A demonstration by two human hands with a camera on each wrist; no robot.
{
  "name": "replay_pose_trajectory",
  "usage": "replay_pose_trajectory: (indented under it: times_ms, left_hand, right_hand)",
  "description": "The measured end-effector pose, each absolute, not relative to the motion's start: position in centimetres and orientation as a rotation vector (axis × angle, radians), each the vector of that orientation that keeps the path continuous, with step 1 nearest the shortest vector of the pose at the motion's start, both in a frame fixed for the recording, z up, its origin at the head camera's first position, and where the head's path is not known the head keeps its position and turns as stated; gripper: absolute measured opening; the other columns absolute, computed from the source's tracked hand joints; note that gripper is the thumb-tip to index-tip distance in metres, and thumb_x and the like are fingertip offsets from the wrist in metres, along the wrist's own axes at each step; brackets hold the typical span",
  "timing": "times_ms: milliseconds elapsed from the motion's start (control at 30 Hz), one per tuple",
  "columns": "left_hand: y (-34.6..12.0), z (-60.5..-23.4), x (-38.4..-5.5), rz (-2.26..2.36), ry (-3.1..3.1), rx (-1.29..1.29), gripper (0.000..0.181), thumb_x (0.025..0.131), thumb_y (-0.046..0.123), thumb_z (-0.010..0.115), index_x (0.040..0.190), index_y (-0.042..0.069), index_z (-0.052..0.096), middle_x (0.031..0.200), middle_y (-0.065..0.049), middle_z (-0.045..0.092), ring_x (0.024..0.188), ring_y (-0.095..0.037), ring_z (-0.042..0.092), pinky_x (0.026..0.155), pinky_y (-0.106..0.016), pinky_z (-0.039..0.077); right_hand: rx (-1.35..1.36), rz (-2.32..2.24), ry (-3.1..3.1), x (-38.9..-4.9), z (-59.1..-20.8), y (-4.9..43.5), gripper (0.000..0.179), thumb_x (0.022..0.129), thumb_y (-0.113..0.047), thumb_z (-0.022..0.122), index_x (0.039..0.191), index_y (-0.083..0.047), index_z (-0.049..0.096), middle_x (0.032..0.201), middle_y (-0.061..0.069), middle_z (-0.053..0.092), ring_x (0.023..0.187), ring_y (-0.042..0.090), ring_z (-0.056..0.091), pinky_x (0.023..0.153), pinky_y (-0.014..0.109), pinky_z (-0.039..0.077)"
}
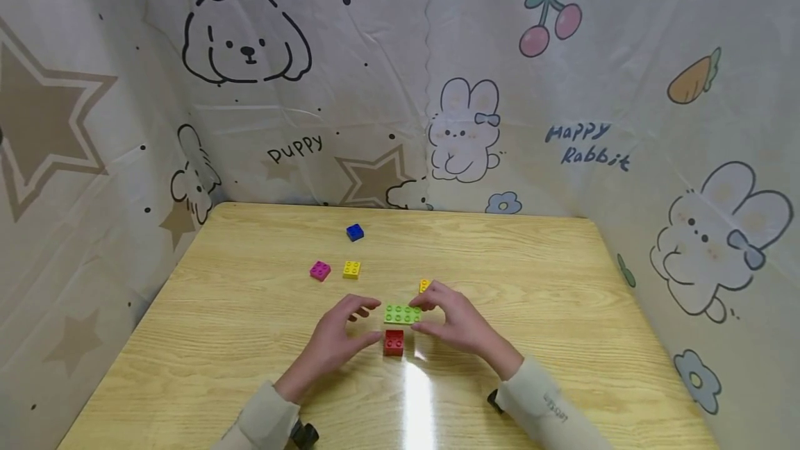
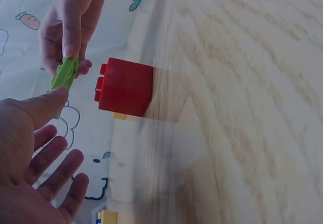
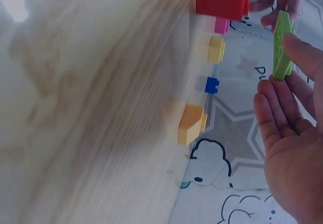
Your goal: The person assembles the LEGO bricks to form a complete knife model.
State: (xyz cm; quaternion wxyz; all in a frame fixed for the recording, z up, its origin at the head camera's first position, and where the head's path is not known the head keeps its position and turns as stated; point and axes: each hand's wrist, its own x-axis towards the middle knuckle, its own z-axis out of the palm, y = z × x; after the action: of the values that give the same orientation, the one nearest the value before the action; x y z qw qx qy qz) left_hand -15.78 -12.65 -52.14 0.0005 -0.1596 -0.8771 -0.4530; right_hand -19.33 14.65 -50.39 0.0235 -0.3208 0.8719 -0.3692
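My right hand [image 1: 459, 325] pinches a thin lime-green building brick [image 1: 398, 314] by its right end, between thumb and fingers. Two rows of studs show on the brick's top, and the right wrist view has it raised off the table. My left hand [image 1: 334, 340] is beside the brick's left end, fingers spread and relaxed, gripping nothing; its thumb tip overlaps the green brick [image 2: 64, 75] in the left wrist view. Just in front, a taller red brick [image 1: 394, 344] stands on the table with its studs up.
An orange-yellow brick [image 1: 424, 285] lies behind my right hand, partly hidden. Farther back on the wooden table [image 1: 512, 255] are a magenta brick [image 1: 320, 270], a yellow brick [image 1: 351, 269] and a blue brick [image 1: 355, 232]. Printed cloth [image 1: 387, 54] surrounds the table's back and sides.
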Motion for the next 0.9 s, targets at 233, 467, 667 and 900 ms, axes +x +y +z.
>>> replay_pose_trajectory:
  times_ms: [233,467,667,900]
  left_hand:
    - [-12.4,-52.3,-15.3,-1.384,-2.769,-0.552,0.052,0.084,0.023,0.088,0.131,0.026,0.066,0.124,0.006,0.067,0.112,-0.016,0.065,0.098,-0.041,0.057]
    - [-12.2,-52.5,-15.0,-1.384,-2.778,-0.570,0.051,0.082,0.021,0.089,0.127,0.027,0.067,0.122,0.011,0.066,0.112,-0.015,0.064,0.101,-0.045,0.056]
    - [-12.0,-52.6,-15.0,-1.374,-2.772,-0.615,0.048,0.083,0.022,0.088,0.126,0.026,0.067,0.121,0.011,0.067,0.113,-0.015,0.065,0.103,-0.045,0.055]
    - [-11.9,-53.1,-15.0,-1.368,-2.766,-0.656,0.042,0.084,0.022,0.088,0.122,0.023,0.069,0.119,0.012,0.068,0.111,-0.011,0.065,0.102,-0.044,0.056]
  right_hand:
    - [-1.026,-1.126,2.670,-18.6,-50.5,13.9,0.031,0.089,-0.022,0.083,0.118,-0.016,0.073,0.108,-0.005,0.064,0.101,0.018,0.066,0.091,0.041,0.060]
    - [-1.029,-1.096,2.670,-18.1,-50.7,13.3,0.031,0.088,-0.020,0.084,0.117,-0.016,0.074,0.106,-0.007,0.063,0.101,0.013,0.065,0.091,0.034,0.059]
    - [-1.026,-1.086,2.667,-17.9,-50.9,13.2,0.031,0.088,-0.019,0.084,0.117,-0.015,0.074,0.105,-0.006,0.062,0.100,0.012,0.065,0.090,0.034,0.059]
    - [-1.060,-1.091,2.656,-17.9,-51.7,13.2,0.029,0.090,-0.021,0.083,0.116,-0.015,0.073,0.106,-0.005,0.062,0.100,0.013,0.065,0.090,0.032,0.060]
